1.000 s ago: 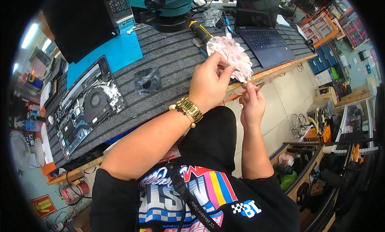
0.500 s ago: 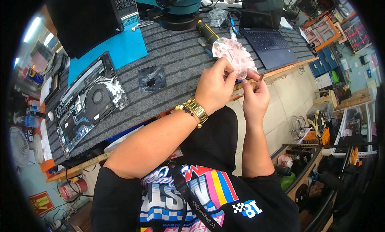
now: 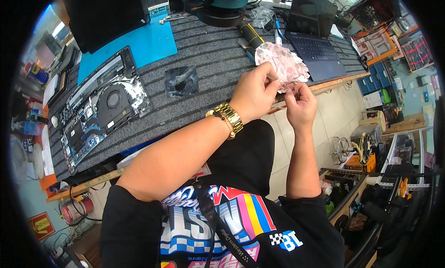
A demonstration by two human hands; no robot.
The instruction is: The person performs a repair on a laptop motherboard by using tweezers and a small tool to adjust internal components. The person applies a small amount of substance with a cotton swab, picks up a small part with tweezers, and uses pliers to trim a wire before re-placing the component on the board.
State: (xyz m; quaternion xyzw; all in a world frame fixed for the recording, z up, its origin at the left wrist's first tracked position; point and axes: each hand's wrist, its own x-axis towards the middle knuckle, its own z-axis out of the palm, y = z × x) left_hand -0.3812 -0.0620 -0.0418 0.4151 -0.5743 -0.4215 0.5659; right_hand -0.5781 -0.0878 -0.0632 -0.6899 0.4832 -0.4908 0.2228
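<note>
Crumpled pink sheet [image 3: 282, 59] sits at the front edge of the tabletop [image 3: 342, 81], near the open laptop [image 3: 320, 57]. Left hand [image 3: 256, 90] and right hand [image 3: 301, 109] meet at its near rim, thumbs bent toward fingers; whether either grip is clamped on it, I cannot tell. Handling it well probably calls for light fingertip pressure and steady wrists, lest it tear. Fingers hide the contact, and anything small between them is indistinct.

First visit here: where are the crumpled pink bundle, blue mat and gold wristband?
Pink bundle [image 3: 282, 61], head view: its middle.
Blue mat [image 3: 140, 44], head view: its bare middle.
Gold wristband [image 3: 231, 117], head view: middle links.
</note>
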